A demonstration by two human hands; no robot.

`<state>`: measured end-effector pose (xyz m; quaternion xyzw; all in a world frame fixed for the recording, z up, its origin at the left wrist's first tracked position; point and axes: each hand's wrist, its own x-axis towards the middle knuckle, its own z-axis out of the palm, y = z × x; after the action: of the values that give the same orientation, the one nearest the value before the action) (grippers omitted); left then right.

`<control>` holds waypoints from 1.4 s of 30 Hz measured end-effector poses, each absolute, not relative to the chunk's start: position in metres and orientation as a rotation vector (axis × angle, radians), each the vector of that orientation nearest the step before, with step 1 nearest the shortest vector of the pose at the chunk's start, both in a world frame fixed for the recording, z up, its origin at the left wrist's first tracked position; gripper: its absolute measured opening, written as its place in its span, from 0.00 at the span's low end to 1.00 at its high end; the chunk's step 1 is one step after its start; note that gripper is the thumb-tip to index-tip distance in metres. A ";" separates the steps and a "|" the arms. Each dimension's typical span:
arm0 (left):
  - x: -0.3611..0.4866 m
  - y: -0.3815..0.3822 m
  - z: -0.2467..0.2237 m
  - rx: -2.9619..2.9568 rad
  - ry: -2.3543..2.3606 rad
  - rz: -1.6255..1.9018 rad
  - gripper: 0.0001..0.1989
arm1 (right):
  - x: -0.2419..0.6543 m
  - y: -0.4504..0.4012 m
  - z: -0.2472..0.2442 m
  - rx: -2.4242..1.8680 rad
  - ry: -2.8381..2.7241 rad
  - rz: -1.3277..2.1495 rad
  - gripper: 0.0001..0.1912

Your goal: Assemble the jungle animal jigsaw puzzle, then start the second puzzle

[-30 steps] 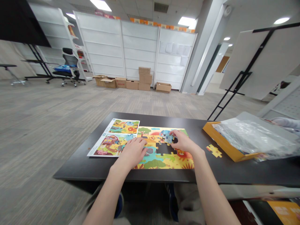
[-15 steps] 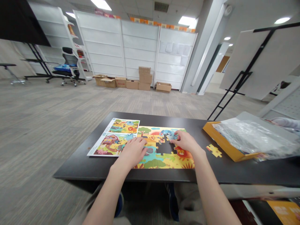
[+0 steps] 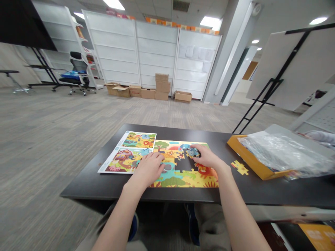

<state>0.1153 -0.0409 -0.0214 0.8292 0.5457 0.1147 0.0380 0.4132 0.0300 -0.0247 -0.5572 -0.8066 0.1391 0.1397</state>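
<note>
An animal jigsaw puzzle (image 3: 171,182) lies on the dark table with a gap in its middle where the tabletop shows. My right hand (image 3: 208,158) pinches a blue-grey puzzle piece (image 3: 192,152) between thumb and fingers at the gap's upper edge. Whether the piece touches its neighbours, I cannot tell. My left hand (image 3: 148,169) rests, fingers spread, over the puzzle's left side and the edge of a printed picture sheet (image 3: 108,167). To the right of my right forearm lies a loose yellow puzzle piece (image 3: 239,167).
An orange open box (image 3: 248,160) holding clear plastic wrap (image 3: 282,153) occupies the table's right side. The table's front edge (image 3: 104,197) runs close to my legs. Beyond the table stand cardboard boxes (image 3: 162,87), an office chair (image 3: 78,73) and a board on a black stand (image 3: 272,83).
The fingers of my right hand have shifted on the blue-grey piece, which has moved very slightly and turned a little. My left hand stays in place.
</note>
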 end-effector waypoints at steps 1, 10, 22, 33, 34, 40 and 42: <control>0.115 -0.041 -0.022 2.543 1.673 0.354 0.10 | 0.413 0.030 -0.025 -1.607 -2.329 0.394 0.30; 0.117 -0.042 -0.019 2.538 1.687 0.315 0.11 | 0.395 0.021 -0.021 -1.840 -2.277 0.173 0.34; 0.116 -0.042 -0.018 2.529 1.680 0.293 0.11 | 0.413 0.021 -0.017 -1.559 -2.319 0.502 0.32; 0.116 -0.042 -0.017 2.534 1.681 0.312 0.11 | 0.410 0.022 -0.013 -1.672 -2.289 0.456 0.29; 0.116 -0.042 -0.017 2.535 1.682 0.307 0.10 | 0.411 0.022 -0.013 -1.664 -2.285 0.442 0.29; 0.116 -0.043 -0.017 2.536 1.666 0.315 0.11 | 0.419 0.020 -0.010 -1.577 -2.197 0.472 0.27; 0.116 -0.043 -0.017 2.537 1.661 0.312 0.11 | 0.419 0.020 -0.010 -1.564 -2.182 0.494 0.26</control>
<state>0.1160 -0.0430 -0.0166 0.8313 0.5444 0.1023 0.0465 0.4190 0.0203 -0.0101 -0.5609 -0.7824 0.1773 0.2047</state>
